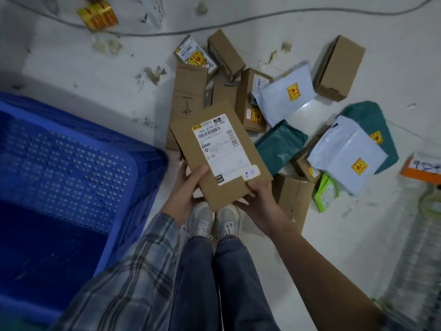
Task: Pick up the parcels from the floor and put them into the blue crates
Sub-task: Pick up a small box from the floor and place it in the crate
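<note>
A flat brown cardboard parcel (188, 137) with a white shipping label is held above the floor in front of me. My left hand (186, 189) grips its near left edge, thumb on top. At the near right corner my right hand (260, 199) holds it from below, thumb on the top face. The blue crate (143, 177) with a perforated bottom stands to the left, just beside the parcel. Behind the held parcel lies a pile of parcels on the floor: several brown boxes (338, 68), two white mailer bags (346, 154) and two green mailer bags (279, 146).
My two shoes (214, 220) stand on the white floor below the parcel. A grey cable (214, 32) runs across the far floor near a yellow-red packet (97, 15). An orange-edged box (422, 167) and a clear plastic-wrapped pack (420, 247) are at the right edge.
</note>
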The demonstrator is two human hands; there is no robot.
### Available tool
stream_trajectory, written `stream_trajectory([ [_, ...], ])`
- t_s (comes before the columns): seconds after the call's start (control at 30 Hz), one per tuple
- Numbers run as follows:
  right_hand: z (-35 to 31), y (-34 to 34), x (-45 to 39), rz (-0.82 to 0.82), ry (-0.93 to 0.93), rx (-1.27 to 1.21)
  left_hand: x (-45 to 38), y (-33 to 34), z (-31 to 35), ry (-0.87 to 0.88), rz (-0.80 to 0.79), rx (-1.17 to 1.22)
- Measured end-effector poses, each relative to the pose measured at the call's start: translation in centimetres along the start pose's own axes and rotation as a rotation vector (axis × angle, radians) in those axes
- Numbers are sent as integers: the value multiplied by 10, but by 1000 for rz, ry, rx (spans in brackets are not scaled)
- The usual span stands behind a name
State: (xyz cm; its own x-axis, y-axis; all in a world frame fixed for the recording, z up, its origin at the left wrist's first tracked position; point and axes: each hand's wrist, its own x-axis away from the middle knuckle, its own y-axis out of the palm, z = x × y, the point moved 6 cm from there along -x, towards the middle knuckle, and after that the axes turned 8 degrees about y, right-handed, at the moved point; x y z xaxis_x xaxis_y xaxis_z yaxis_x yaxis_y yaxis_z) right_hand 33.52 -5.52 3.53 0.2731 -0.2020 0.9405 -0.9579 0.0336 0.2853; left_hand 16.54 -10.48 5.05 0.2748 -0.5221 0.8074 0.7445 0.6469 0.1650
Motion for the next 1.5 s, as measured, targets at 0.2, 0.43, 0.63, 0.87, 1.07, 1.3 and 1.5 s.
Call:
stream_trajectory([
  [0.2, -4, 26, 22, -75, 8, 377, 33, -22, 10, 154, 71, 138],
  [0.43, -25, 94, 36, -200, -10, 755, 61, -82, 40, 232, 60, 158],
  [0.63, -5, 197, 44, -302, -100, 1012, 80, -155, 55, 261, 147, 326],
  [0.87, 90, 284, 24, -326, -39, 1197, 111, -275, 37, 236, 284, 403],
  [1.07, 155, 322, -18, -268, 50, 1602, 102, -338, -15, 101, 372, 357],
  [1.3, 227, 327, -82, -130, 42, 1811, 69, -368, -81, 26, 616, 407],
  [1.5, 274, 309, -141, -112, 111, 1978, 35, -387, -142, -90, 809, 363],
])
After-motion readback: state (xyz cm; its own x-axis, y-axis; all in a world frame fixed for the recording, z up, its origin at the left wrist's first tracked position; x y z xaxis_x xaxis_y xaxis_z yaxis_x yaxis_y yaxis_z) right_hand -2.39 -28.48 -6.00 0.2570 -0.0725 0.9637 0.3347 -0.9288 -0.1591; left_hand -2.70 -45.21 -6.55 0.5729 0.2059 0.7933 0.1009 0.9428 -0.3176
